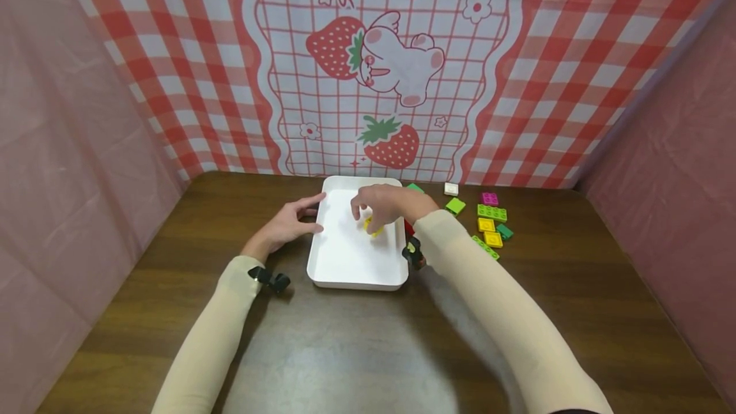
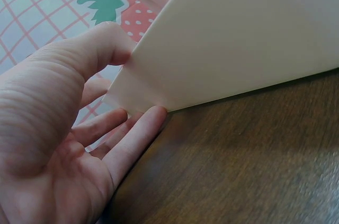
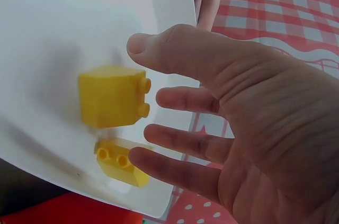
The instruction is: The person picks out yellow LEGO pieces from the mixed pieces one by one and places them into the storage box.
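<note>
A white tray (image 1: pixel 345 264) lies on the wooden table. My left hand (image 1: pixel 284 225) touches its left side, with the thumb and fingertips against the outer wall (image 2: pixel 222 44). Over the tray's right half is my right hand (image 1: pixel 382 202), its fingers spread and nothing held between them. Two yellow toy bricks show close by those fingertips in the right wrist view: a taller one (image 3: pixel 111 97) lies with its studs facing sideways, and a smaller one (image 3: pixel 122 164) is beside it. In the head view the right hand partly hides the yellow bricks.
Right of the tray lie several loose bricks: white (image 1: pixel 451 189), magenta (image 1: pixel 489 199), lime (image 1: pixel 492 213), yellow (image 1: pixel 485 225) and dark green (image 1: pixel 504 231). A red brick (image 1: pixel 409 228) sits by the tray's right edge, partly behind the right arm. A checked cloth (image 1: pixel 540 82) hangs behind the table.
</note>
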{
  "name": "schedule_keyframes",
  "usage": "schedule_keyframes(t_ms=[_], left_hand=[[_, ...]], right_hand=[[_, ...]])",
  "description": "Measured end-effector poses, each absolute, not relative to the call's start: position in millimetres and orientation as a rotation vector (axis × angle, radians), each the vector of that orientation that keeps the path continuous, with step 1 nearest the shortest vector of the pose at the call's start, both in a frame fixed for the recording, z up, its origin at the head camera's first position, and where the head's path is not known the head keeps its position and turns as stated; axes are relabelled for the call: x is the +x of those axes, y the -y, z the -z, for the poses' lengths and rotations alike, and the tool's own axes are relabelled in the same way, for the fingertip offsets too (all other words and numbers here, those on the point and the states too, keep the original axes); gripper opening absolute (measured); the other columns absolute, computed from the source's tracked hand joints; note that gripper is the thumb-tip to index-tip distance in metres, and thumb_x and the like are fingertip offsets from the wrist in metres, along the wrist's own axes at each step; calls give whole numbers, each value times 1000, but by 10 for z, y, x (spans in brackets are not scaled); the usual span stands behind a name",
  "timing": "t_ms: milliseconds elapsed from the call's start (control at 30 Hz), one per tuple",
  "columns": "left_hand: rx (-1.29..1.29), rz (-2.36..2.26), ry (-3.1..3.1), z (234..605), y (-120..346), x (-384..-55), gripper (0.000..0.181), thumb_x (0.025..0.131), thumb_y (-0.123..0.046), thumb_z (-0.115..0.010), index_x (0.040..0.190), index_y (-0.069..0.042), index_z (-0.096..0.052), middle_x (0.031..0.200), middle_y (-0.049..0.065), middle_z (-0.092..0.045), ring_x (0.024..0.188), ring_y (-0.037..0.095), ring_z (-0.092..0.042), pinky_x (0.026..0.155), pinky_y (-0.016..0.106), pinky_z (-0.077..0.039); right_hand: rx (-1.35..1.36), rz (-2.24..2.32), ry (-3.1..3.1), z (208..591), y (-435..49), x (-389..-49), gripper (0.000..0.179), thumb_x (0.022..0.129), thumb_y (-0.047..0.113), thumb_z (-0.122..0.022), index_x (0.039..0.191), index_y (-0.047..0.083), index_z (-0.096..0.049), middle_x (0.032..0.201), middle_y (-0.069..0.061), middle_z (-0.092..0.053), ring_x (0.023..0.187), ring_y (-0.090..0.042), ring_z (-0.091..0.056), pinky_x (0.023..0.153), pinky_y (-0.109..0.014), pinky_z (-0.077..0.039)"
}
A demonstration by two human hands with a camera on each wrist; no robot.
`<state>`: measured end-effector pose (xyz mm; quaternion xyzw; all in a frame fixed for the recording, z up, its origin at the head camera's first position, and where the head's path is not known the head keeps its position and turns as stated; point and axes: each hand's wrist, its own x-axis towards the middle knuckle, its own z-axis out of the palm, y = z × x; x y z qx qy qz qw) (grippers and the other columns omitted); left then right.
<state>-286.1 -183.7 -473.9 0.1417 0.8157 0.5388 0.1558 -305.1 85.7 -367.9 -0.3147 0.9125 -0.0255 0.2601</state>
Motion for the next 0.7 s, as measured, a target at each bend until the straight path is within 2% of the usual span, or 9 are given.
schedule_keyframes(t_ms=[133, 433, 700], left_hand=[[410, -1545, -2336, 4745, 1840, -2857, 86, 102, -9, -80, 177, -13, -38, 181, 24, -40, 162, 49, -45, 131, 66, -44], [403, -1546, -2337, 4739, 1842, -2858, 85, 103, -10, -80, 177, -13, -38, 181, 24, -40, 162, 49, -45, 131, 66, -44], [397, -1538, -2342, 4739, 1829, -2872, 85, 103, -12, -81, 177, -15, -39, 180, 23, -41, 161, 48, -46, 132, 65, -44]], right_hand=[[-875, 76, -2466, 3683, -862, -3046, 31, 101, 20, -85, 130, 17, -74, 151, -12, -67, 124, -27, -66, 108, -44, -60], [-903, 163, -2546, 3635, -912, -3039, 32, 102, 25, -85, 132, 19, -75, 148, -9, -67, 130, -29, -63, 119, -49, -57], [-905, 223, -2556, 3617, -978, -3016, 32, 103, 25, -84, 134, 17, -75, 149, -12, -67, 137, -34, -62, 121, -51, -55]])
